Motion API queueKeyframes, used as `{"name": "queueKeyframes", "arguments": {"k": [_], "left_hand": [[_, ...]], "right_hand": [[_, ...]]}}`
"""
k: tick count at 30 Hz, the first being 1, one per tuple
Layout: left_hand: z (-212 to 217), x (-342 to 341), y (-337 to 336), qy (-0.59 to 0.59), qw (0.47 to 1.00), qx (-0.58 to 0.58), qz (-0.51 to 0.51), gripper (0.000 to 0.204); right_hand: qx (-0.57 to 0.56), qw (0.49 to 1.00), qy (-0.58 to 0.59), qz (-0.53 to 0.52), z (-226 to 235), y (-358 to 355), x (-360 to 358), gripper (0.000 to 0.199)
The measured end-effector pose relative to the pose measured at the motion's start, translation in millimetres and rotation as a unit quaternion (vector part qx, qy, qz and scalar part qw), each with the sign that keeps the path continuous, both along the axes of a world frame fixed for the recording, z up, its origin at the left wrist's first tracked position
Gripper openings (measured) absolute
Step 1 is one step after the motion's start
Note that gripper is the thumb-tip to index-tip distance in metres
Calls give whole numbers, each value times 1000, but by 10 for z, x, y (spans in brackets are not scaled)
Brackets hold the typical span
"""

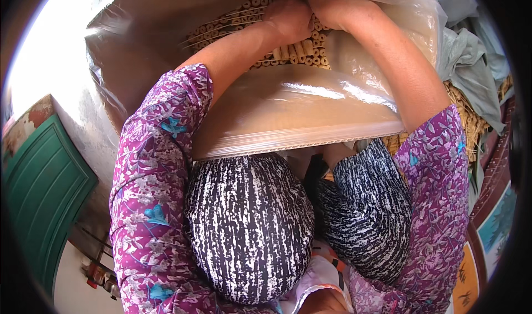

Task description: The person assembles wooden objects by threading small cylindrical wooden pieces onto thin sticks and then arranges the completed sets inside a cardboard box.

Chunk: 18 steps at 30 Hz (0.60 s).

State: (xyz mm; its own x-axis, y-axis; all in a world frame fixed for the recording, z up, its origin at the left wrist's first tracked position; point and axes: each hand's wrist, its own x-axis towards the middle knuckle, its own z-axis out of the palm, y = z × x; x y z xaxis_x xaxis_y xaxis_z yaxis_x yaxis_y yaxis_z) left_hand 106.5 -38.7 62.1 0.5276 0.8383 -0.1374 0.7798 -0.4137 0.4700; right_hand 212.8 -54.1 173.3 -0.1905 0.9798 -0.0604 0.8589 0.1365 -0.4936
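The fingers of the left hand and right hand are turned down and away, hidden behind the backs of the hands, so I cannot tell whether either is spread, pressed together or pinching something. The two hands sit close side by side; whether they touch is unclear.

Beneath and around them are the short, hollow, pale tan rolls. Just below the grip a few lie lengthwise; others show ring-shaped ends. The hands and left forearm cover part of the layer, and its depth cannot be seen. Left of the grip run thin, pale, straw-like strands, too fine to make out well.

The brown cardboard box encloses the rolls. Its near edge lies well below the grip, just in front of the knees in black-and-white streaked trousers. The shiny clear plastic liner drapes over that near side, glare blurring its folds. The far side is close beyond the hands, leaving little room there; between the forearms, toward the near edge, there is more. Well right of the grip, a crumpled grey-green cloth partly covers a tan dried bundle.
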Motion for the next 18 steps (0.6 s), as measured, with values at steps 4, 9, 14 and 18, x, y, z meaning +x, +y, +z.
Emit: {"name": "queueKeyframes", "arguments": {"k": [4,9,14,18], "left_hand": [[-52,1,-31,11,999,42,-7,43],[-28,0,-62,-133,989,58,11,45],[-376,25,112,-22,990,137,2,49],[-307,127,201,77,997,4,-10,56]], "right_hand": [[-9,1000,8,0,46,-37,2,32],[21,983,-177,29,102,101,40,32],[-101,890,-351,275,356,307,329,18],[-35,888,-322,326,289,332,369,19]]}}
